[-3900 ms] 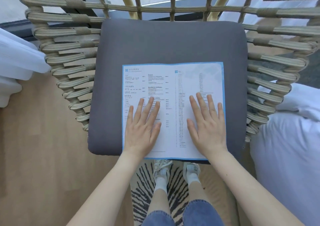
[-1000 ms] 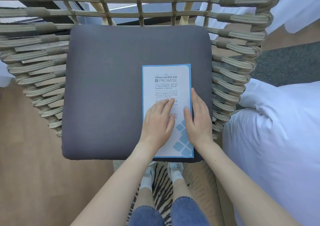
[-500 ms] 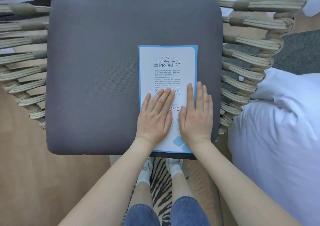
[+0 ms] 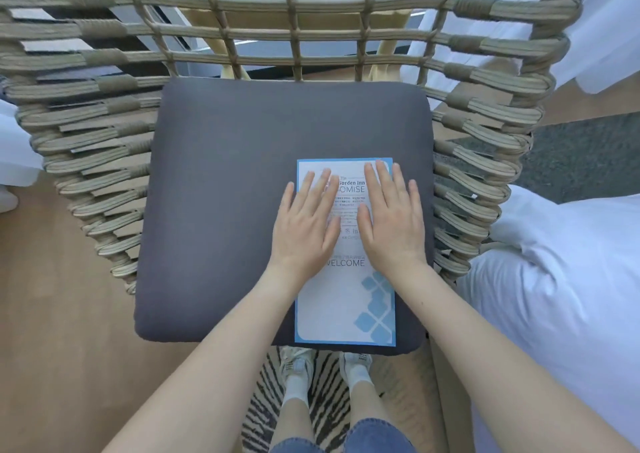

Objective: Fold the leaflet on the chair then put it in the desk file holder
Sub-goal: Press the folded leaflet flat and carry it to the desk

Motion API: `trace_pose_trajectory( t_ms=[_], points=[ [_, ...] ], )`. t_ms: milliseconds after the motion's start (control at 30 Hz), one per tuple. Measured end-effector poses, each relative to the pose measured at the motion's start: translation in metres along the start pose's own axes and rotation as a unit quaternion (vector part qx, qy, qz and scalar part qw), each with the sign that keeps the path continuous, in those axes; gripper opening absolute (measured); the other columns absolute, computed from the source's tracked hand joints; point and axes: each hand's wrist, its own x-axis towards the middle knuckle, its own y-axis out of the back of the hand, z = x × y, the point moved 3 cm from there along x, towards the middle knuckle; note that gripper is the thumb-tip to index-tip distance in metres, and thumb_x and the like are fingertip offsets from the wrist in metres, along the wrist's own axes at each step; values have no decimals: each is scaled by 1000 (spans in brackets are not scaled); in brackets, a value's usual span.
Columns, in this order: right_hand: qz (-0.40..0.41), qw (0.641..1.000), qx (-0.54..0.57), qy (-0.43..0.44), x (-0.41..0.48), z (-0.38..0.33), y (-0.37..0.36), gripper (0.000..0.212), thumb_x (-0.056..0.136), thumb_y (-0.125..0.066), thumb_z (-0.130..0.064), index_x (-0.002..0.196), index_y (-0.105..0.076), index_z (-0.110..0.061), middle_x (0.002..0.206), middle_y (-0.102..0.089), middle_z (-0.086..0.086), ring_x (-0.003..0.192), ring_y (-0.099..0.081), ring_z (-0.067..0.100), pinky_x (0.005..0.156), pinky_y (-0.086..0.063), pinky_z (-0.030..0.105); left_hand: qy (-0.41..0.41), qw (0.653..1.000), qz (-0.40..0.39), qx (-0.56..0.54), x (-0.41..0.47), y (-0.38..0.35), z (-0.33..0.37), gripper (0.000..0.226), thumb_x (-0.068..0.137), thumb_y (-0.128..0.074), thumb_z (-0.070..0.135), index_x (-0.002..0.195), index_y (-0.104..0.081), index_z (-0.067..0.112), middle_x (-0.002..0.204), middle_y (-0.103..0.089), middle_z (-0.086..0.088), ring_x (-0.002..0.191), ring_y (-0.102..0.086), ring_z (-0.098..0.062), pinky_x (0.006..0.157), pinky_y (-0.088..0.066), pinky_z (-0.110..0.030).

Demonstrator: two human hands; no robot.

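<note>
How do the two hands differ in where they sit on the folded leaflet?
The left hand overlaps the leaflet's left edge, its outer side over the grey cushion; the right hand overlaps the right edge. The right hand's fingertips reach nearly to the leaflet's far edge; the left hand's stop a little short of it. Both lie flat, palm down, fingers spread, on the upper half, leaving the lower half uncovered.
</note>
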Motion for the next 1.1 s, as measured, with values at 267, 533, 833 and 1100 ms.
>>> trace_pose_trajectory(
  t_ms=[267, 533, 833, 1100],
  points=[
    [-34, 995, -62, 67, 26, 21, -47, 61, 99, -27, -35, 154, -29, -10, 161, -30, 9, 150, -23, 29, 121, -15, 49, -42, 998, -30, 42, 30, -45, -35, 62, 100, -27, 39, 153, -25, 7, 162, -22, -10, 150, -17, -25, 122, -11, -46],
    [-10, 996, -70, 62, 31, 27, -72, 64, 99, -34, -38, 155, -26, -6, 161, -26, 17, 150, -22, 32, 121, -11, 46, -45, 997, -20, 54, 34, -67, -46, 64, 100, -29, 40, 154, -22, 6, 162, -21, -12, 151, -17, -25, 122, -12, -45],
    [-50, 995, -70, 53, 15, 16, -24, 65, 100, -26, -40, 157, -18, -10, 164, -20, 11, 151, -18, 28, 121, -11, 48, -56, 996, -48, 51, 15, -23, -29, 62, 101, -27, 38, 153, -24, 4, 161, -22, -14, 149, -20, -28, 119, -16, -55],
    [-34, 999, -26, 3, -88, 0, -25, 65, 97, -32, -34, 153, -27, 0, 160, -28, 17, 148, -26, 32, 120, -19, 51, -24, 999, -32, 14, -94, -35, -7, 65, 99, -36, 35, 153, -21, 3, 162, -19, -13, 150, -17, -28, 120, -17, -53]
  ],
)
